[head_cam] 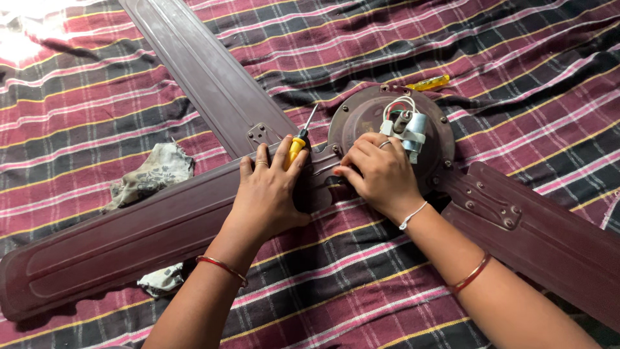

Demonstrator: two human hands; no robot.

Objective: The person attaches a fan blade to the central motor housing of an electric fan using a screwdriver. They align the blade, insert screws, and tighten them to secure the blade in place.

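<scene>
Left hand (pixel 268 190) grips a yellow-handled screwdriver (pixel 298 143) against a ceiling-fan blade (pixel 123 239); right hand (pixel 381 171), fingers curled, rests on the fan motor housing (pixel 361 116) lying on a striped cloth (pixel 77 110).

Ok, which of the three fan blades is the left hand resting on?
The blade running toward the lower left: the left hand, holding a yellow screwdriver, lies across its inner end. The other two blades go untouched.
</scene>
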